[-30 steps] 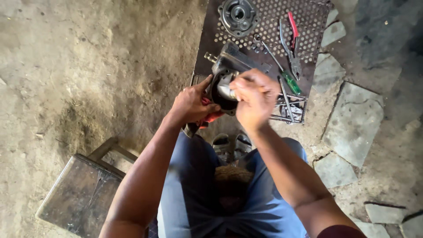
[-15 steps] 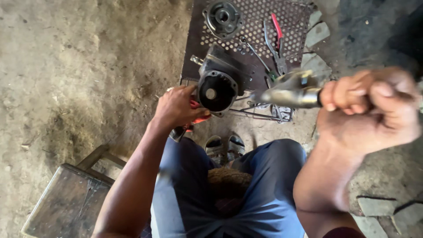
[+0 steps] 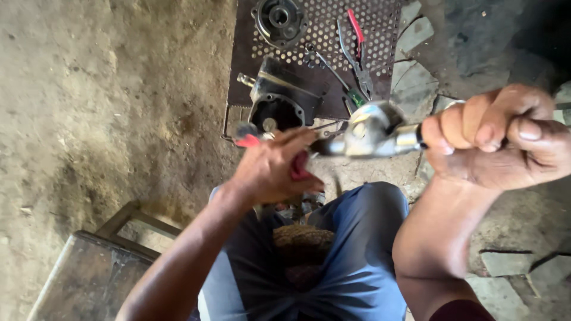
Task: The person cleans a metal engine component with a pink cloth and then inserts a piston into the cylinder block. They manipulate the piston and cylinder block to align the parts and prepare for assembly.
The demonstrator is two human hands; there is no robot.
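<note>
My right hand (image 3: 499, 139) is raised close to the camera, fist closed around the end of a shiny metal shaft part (image 3: 372, 131) with a rounded head. My left hand (image 3: 276, 169) is lifted below it, fingers curled around a red-handled tool (image 3: 253, 139) whose tip sticks out to the left. Behind the hands a dark metal housing (image 3: 279, 98) with a round bore stands on a perforated metal plate (image 3: 321, 35). My knees in blue trousers (image 3: 357, 255) fill the lower middle.
On the plate lie a round black flange part (image 3: 279, 18), red-handled pliers (image 3: 358, 47) and a green-handled screwdriver (image 3: 339, 77). A low wooden stool (image 3: 89, 279) sits at lower left. Broken stone slabs (image 3: 505, 261) lie on the right, bare dirt floor on the left.
My right hand has pulled the metal shaft out of the housing and up toward the camera. My left hand has left the housing and risen with the red-handled tool.
</note>
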